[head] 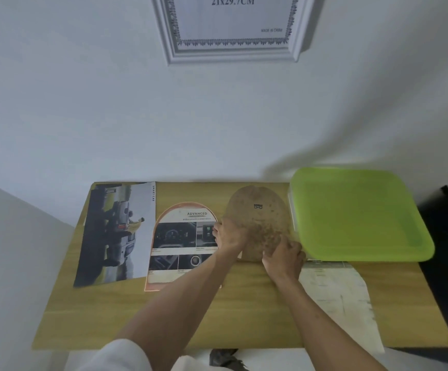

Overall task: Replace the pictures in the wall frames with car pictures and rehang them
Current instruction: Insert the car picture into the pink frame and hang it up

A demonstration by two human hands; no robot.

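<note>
both hands, left hand and right hand, press flat on the arched backing board near the desk back edge, gripping nothing; next, probably lift it and fit the arched car picture.

car picture left on table, tray right

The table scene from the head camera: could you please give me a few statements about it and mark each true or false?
1. Both hands rest on the brown arched backing board. True: left hand, right hand.
2. The green tray sits at the table's left end. False: it is at the right end.
3. The white frame lies flat on the table. False: it hangs on the wall.
4. The truck picture lies left of the arched car picture. True.
</note>
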